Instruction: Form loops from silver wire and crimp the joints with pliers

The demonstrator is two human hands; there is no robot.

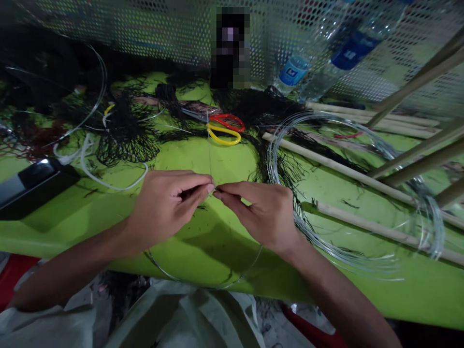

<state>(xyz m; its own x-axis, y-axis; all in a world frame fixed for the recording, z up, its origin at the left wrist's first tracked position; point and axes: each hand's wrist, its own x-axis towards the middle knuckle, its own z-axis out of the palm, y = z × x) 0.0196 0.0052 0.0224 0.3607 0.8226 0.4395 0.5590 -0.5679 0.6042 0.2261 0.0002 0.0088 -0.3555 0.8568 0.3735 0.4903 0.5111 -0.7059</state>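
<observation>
My left hand and my right hand meet over the front of the green table, fingertips pinched close together. Both are closed on a thin metal wire, whose straight end sticks up away from me between them. The rest of this wire curves down in a loop under my hands, showing near the table's front edge. Where the fingers pinch, the exact crossing of the wire is hidden. Beyond my hands lie scissors with one red and one yellow handle loop, their blades pointing left among black netting.
A large coil of wire lies at the right over bamboo sticks. Two plastic bottles stand by the perforated metal panel. On the left sit a black box and a white cable on the green table.
</observation>
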